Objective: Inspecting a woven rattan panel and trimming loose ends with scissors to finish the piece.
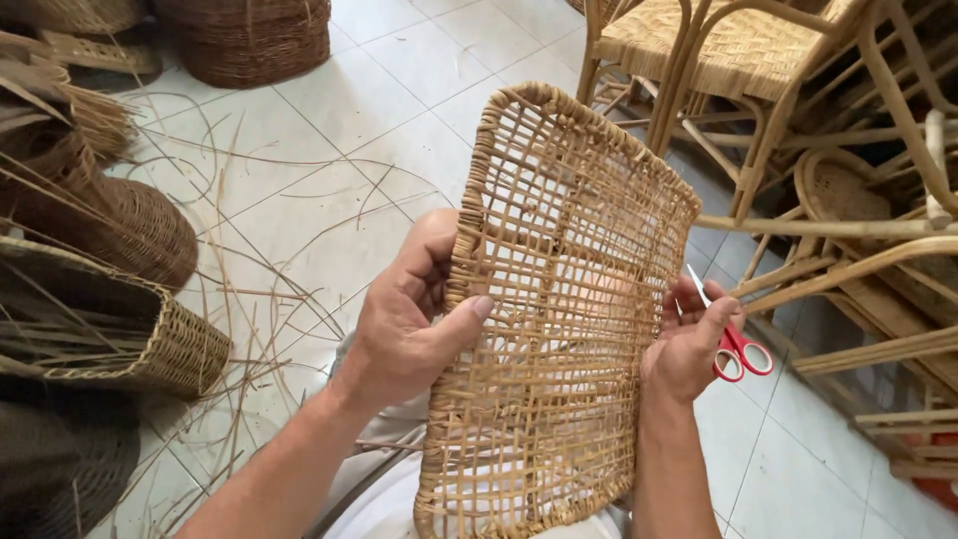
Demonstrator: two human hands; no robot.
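Observation:
A flat woven rattan panel (559, 299) with an open grid weave and a bound rim stands upright in front of me, resting on my lap. My left hand (404, 324) grips its left rim, thumb across the front of the weave. My right hand (689, 349) is at the panel's right rim and holds small scissors with red handles (736, 349), the blades pointing up along the rim.
Woven baskets (120, 329) and a dark round basket (249, 40) stand at the left and back, with loose rattan strands (259, 299) scattered over the white tiled floor. Rattan chair frames (798, 120) are stacked at the right.

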